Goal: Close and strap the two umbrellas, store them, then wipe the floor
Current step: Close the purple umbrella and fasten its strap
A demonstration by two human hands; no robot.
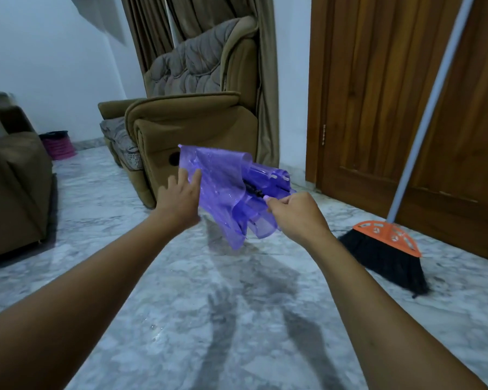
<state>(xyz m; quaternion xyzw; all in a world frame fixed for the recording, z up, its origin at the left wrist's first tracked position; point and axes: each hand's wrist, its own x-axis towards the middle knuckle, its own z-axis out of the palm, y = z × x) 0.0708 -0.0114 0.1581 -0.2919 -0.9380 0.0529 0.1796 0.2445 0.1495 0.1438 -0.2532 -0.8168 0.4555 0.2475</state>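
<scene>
my left hand (181,198) lay with straight fingers against the purple umbrella (223,192); my right hand (296,215) pinched its folds; umbrella held above the floor (181,319), left of the broom (389,257)

Broom handle (434,94) cut at top (umbrella (223,192) stem mostly hidden)

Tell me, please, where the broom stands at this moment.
In the head view the broom stands at the right side, its bristles on the marble floor, in front of the wooden door and right of the right hand.
</scene>
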